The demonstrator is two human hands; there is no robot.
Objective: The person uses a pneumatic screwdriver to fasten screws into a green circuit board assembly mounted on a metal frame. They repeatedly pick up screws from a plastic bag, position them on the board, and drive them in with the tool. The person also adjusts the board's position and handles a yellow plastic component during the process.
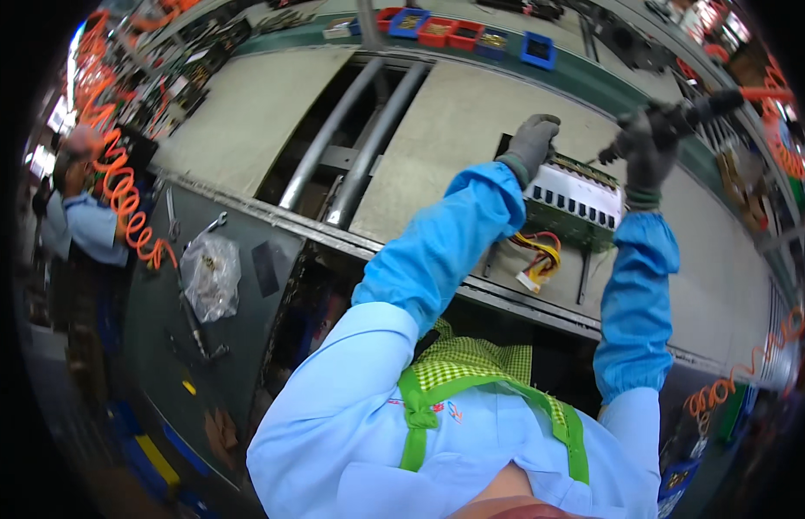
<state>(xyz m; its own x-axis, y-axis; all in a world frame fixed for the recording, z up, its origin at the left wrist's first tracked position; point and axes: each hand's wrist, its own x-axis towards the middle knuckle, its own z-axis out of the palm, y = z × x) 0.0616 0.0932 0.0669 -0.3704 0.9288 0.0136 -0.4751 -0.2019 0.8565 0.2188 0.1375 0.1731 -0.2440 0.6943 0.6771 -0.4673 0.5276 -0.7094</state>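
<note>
Workshop counter, pale-topped. Right grip, gloved, closed round a black power driver, tip near the white-and-green circuit-board assembly lying on the counter. Left grip at its far-left corner; can't tell if clamped. Wire bundle nearside; parts bins beyond.
</note>
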